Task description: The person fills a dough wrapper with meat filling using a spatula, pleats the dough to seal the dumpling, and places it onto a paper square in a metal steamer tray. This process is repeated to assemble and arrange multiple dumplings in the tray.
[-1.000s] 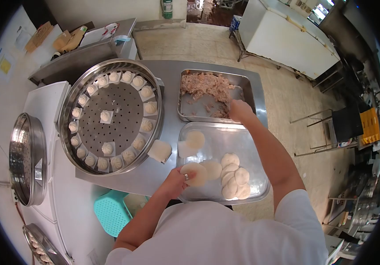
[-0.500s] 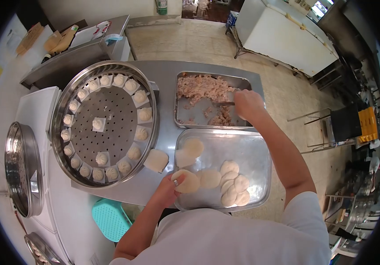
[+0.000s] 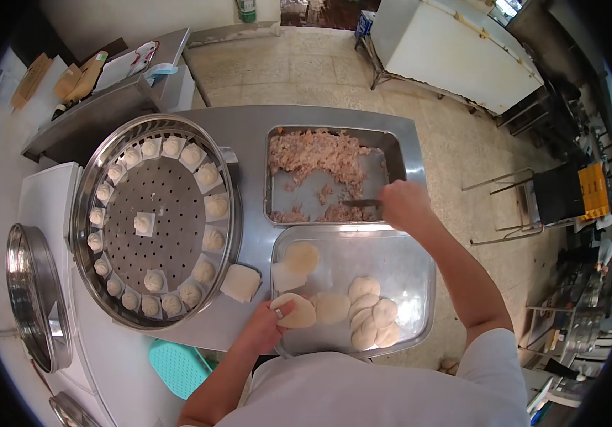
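Observation:
My left hand (image 3: 269, 324) holds a flat round dough wrapper (image 3: 296, 311) over the left edge of the lower metal tray (image 3: 405, 249). Closed round the handle of a dark flat utensil (image 3: 360, 203), my right hand (image 3: 401, 204) is at the right of the deep tray (image 3: 398, 160). The utensil's tip touches the minced filling (image 3: 320, 153). Several dough rounds (image 3: 384, 312) lie overlapped in the lower tray, with flat wrappers (image 3: 301, 257) at its left. A stack of white paper squares (image 3: 240, 282) sits beside it.
A large round steamer (image 3: 153, 228) at left holds several pleated buns (image 3: 207, 173) on paper squares. More steamer rings (image 3: 35, 299) stand at far left. A turquoise basket (image 3: 178, 368) is below the table edge. A black chair (image 3: 558, 195) and white freezer (image 3: 455, 53) are beyond.
The view has shifted, so the trays sit lower. My right hand and the utensil have moved toward the near edge of the filling tray. My left hand still holds its wrapper.

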`<act>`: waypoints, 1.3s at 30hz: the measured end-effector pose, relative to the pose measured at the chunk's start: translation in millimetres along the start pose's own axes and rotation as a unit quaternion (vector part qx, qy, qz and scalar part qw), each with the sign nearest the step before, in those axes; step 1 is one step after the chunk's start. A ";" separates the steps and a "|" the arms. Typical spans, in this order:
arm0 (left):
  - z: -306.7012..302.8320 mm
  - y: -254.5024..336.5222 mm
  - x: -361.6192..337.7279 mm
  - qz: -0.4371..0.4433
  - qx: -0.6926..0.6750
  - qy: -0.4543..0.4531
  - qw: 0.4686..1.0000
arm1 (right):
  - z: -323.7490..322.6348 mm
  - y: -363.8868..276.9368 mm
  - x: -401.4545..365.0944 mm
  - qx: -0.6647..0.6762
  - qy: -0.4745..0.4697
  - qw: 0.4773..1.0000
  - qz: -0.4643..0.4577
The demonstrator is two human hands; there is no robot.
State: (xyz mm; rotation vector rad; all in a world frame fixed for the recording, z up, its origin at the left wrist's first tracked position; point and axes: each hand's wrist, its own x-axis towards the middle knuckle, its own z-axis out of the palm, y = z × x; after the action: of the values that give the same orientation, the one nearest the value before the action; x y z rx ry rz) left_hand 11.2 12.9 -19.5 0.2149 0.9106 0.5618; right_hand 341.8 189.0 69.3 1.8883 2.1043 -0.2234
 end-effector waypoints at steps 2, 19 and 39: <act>4.7 8.5 1.9 -0.008 -0.012 -0.016 1.000 | 5.4 2.8 1.4 0.022 -0.003 1.000 -0.010; 12.0 29.7 32.5 -0.047 -0.066 -0.028 0.996 | 14.5 9.9 23.8 0.101 -0.055 0.991 -0.062; 88.8 90.0 83.7 0.110 -0.211 0.007 0.971 | 44.5 -23.9 -75.4 0.528 0.150 0.835 -0.048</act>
State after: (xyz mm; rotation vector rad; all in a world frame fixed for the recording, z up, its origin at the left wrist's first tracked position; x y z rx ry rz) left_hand 89.0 138.8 13.3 -0.0760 0.7650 0.9497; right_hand 330.2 101.2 49.9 2.4571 2.5378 -1.4625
